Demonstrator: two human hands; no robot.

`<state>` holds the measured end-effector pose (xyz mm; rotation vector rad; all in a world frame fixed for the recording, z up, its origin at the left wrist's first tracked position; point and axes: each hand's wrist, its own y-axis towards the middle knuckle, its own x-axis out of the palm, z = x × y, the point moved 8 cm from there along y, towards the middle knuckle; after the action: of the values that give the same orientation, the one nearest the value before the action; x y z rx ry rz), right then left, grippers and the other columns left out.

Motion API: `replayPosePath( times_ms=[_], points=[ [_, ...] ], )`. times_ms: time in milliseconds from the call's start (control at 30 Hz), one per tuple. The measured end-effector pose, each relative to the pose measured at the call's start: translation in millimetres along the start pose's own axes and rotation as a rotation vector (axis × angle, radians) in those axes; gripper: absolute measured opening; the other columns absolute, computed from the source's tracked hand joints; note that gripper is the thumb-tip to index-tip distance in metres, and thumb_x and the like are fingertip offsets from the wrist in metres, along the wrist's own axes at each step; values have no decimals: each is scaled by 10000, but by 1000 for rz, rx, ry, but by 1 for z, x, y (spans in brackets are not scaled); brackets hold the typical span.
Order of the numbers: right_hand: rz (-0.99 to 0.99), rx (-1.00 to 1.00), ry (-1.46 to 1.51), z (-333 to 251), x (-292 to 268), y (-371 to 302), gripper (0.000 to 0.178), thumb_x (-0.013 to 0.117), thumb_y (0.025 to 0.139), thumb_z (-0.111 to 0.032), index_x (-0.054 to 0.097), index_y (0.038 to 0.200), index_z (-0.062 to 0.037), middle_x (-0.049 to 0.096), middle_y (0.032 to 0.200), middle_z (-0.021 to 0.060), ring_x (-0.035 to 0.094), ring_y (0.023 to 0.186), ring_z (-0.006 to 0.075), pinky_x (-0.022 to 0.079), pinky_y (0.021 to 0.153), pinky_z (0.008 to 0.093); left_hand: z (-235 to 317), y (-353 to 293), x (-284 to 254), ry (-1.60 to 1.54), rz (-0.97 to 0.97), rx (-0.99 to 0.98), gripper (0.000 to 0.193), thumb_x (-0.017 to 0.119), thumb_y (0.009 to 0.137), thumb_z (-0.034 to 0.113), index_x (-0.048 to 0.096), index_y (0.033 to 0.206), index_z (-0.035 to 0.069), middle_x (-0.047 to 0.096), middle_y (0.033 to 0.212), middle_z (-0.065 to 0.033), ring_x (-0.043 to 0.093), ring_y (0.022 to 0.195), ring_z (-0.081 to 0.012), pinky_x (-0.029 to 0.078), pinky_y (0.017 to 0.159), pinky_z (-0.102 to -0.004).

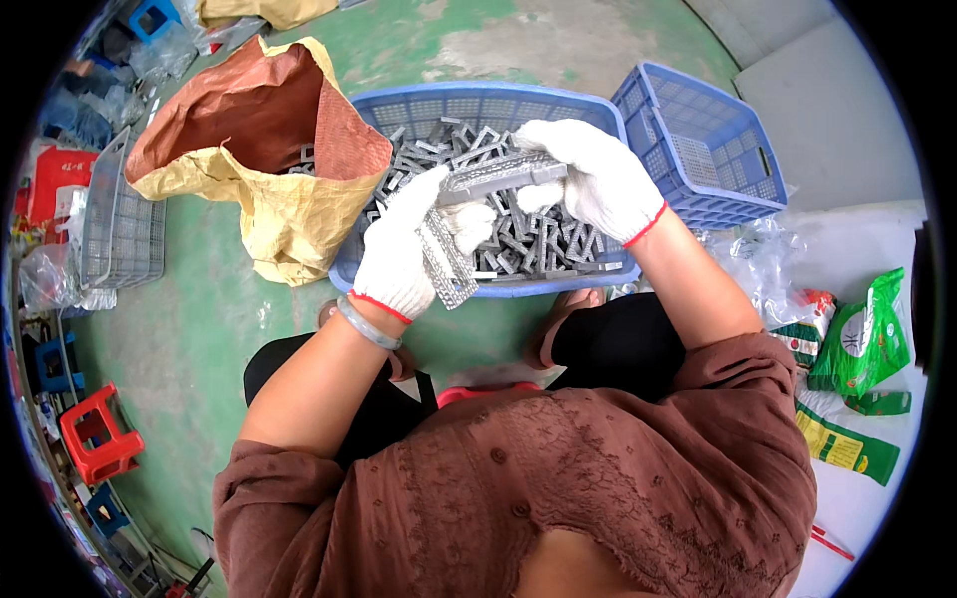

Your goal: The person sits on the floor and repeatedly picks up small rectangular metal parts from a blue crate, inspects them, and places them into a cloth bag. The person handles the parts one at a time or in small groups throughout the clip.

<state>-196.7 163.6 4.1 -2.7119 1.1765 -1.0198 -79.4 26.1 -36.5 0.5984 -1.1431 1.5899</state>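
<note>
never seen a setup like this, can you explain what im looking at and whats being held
There is no robot here: this is a person working with their own two hands in white gloves. The single picture comes from a wide fisheye camera worn on the head and looking down, which is why straight edges bend near the rim.

The left hand and right hand are above a blue basket filled with small grey pieces. They hold patterned grey strips: an upper one runs between both hands, and a lower one slants down at the left hand. I cannot tell whether the two are joined.

A yellow sack stands left of the basket, a blue crate to its right, around a green floor.
</note>
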Motion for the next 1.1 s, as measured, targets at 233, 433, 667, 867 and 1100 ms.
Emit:
replayPosePath(
  times_ms=[233, 433, 667, 867, 1100],
  points=[
    [46, -18, 78, 1, 4, -21, 296, 608, 974, -193, 614, 1171, 28, 653, 1099, 126, 667, 869, 218, 615, 677, 377, -3, 1, -5, 50, 10, -21, 263, 605, 958, 199, 623, 1145, 15, 681, 979, -183, 685, 783, -290, 597, 727, -402],
    [29, 3, -18, 5, -3, -26, 297, 583, 985, -199, 622, 1140, 51, 674, 1075, 147, 692, 861, 229, 611, 705, 338, -6, 2, 6, -12, 12, -37, 337, 550, 993, 262, 559, 1172, -23, 642, 925, -184, 637, 738, -261, 567, 648, -351],
    [49, 30, 22, 8, -14, -25, 335, 564, 998, -247, 618, 1132, 55, 682, 1013, 167, 696, 785, 226, 602, 714, 338, -14, 5, 15, -133, -101, -147, 328, 534, 1008, 318, 536, 1189, 44, 613, 911, -182, 618, 735, -274, 569, 647, -367],
    [99, 25, 79, 10, -16, -26, 376, 546, 1010, -281, 612, 1140, 66, 675, 965, 174, 646, 711, 210, 558, 649, 321, -13, 4, 13, -60, 1, -115, 343, 544, 1001, 335, 532, 1159, 31, 603, 900, -177, 615, 748, -272, 567, 660, -375],
    [159, 57, 82, 11, -10, -29, 359, 552, 1013, -286, 618, 1096, 58, 645, 869, 127, 575, 654, 174, 492, 587, 294, -18, 9, 11, -128, -99, -151, 346, 560, 995, 316, 556, 1144, 3, 623, 920, -184, 631, 746, -279, 570, 666, -378]
  ],
)
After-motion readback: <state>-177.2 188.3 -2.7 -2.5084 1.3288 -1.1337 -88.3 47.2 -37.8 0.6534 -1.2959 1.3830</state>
